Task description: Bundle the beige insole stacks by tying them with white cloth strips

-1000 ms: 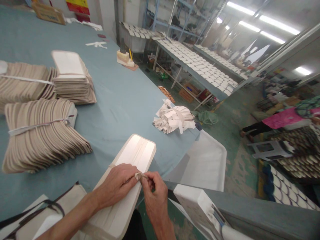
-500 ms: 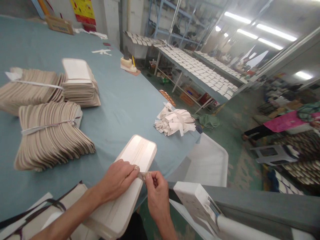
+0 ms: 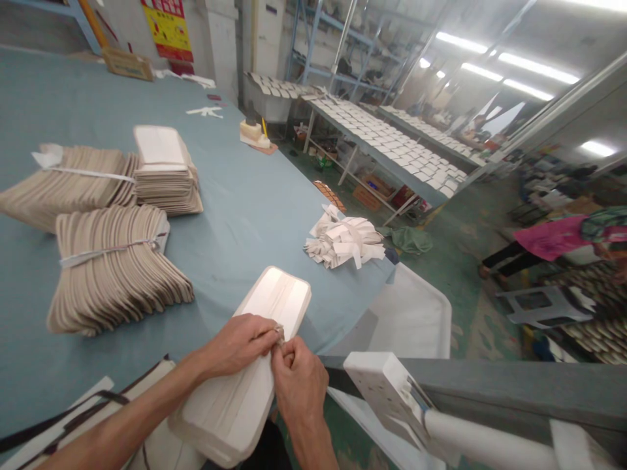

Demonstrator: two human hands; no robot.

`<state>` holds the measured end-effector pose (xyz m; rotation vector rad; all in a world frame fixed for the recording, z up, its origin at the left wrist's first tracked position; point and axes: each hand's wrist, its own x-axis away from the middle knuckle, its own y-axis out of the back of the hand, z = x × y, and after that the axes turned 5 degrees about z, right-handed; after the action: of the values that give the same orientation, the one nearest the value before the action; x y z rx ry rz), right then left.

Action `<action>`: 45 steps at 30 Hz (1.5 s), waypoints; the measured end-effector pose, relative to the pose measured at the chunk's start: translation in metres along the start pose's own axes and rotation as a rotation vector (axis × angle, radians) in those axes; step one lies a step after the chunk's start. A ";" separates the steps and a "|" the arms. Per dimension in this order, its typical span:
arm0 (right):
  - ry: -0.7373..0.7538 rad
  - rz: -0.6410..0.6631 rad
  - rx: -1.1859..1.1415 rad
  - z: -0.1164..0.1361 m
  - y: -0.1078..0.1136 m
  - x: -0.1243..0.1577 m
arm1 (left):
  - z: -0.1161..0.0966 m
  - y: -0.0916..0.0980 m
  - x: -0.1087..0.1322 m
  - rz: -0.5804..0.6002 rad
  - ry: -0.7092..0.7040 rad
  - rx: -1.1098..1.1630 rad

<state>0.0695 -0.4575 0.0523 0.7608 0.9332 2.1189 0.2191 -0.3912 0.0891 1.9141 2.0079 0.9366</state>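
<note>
A bundle of cream, round-cornered panels (image 3: 274, 294) lies tilted across the near table edge, its pale top facing up. My left hand (image 3: 247, 343) rests across the bundle and pinches a fabric strip (image 3: 280, 331) at its right side. Close against it, my right hand (image 3: 298, 372) is closed with thumb and fingers pinched on the same strip. Most of the strip is hidden by my fingers. Left of my hands stand a tied bundle of beige pieces (image 3: 117, 274), a second tied bundle (image 3: 93, 176) and an untied stack (image 3: 164, 170).
A heap of white strips (image 3: 347, 238) lies near the right edge of the blue-covered table (image 3: 245, 202). A white machine part (image 3: 386, 391) and a grey beam (image 3: 490, 391) are close at right. Further off, a person in pink (image 3: 553, 241) bends forward.
My right hand has moved up and left, closing in on my left hand. The stretch of strip between them has shortened. The view has shifted slightly.
</note>
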 end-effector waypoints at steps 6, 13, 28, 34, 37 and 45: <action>0.095 -0.164 0.041 -0.012 -0.009 -0.001 | -0.004 -0.006 0.015 -0.129 -0.062 -0.056; 0.441 -0.293 -0.007 -0.023 -0.024 -0.006 | 0.001 -0.008 0.023 -0.196 -0.126 0.120; 0.362 -0.091 -0.160 -0.018 0.005 -0.018 | 0.013 -0.009 0.010 -0.143 -0.131 0.196; 0.310 -0.043 -0.367 -0.025 0.008 -0.007 | 0.017 -0.010 0.008 -0.146 -0.166 0.168; 0.232 0.024 -0.484 -0.029 0.008 -0.003 | 0.020 -0.012 0.008 -0.160 -0.175 0.126; 0.113 0.086 -0.636 -0.033 0.010 -0.013 | 0.032 -0.019 0.007 -0.210 -0.277 -0.047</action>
<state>0.0493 -0.4853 0.0385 0.3587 0.2378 2.3574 0.2206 -0.3740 0.0549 1.6633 1.9558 0.6227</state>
